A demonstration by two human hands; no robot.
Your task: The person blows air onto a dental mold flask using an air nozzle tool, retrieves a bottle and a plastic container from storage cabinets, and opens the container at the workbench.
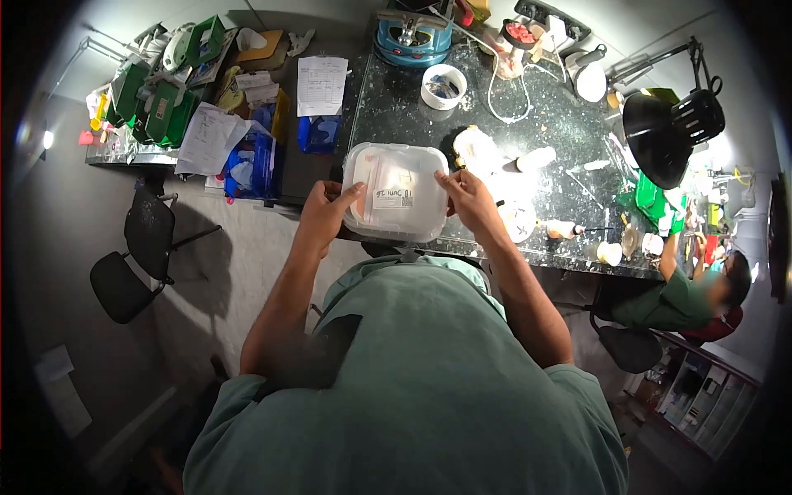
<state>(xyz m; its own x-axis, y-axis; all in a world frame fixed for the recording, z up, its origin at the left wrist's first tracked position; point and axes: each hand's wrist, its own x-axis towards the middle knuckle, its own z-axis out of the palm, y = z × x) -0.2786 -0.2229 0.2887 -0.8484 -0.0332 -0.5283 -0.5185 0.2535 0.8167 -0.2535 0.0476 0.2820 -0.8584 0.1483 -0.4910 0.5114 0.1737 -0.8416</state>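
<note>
Between my two hands is a clear plastic container [394,224] with a translucent lid, held at the front edge of the dark speckled worktop [388,111]. A label with handwriting and a printed code shows through or on its top. My left hand [327,213] grips the container's left side, thumb on the lid rim. On the opposite side my right hand [472,205] pinches the rim in the same way. The undersides of the fingers are hidden.
A white bowl [443,87], a blue machine [412,41] and a black lamp [672,132] stand on the worktop. Blue bins [250,165] and papers [322,87] lie left. A seated person [681,299] works at far right. A black chair [136,256] stands left.
</note>
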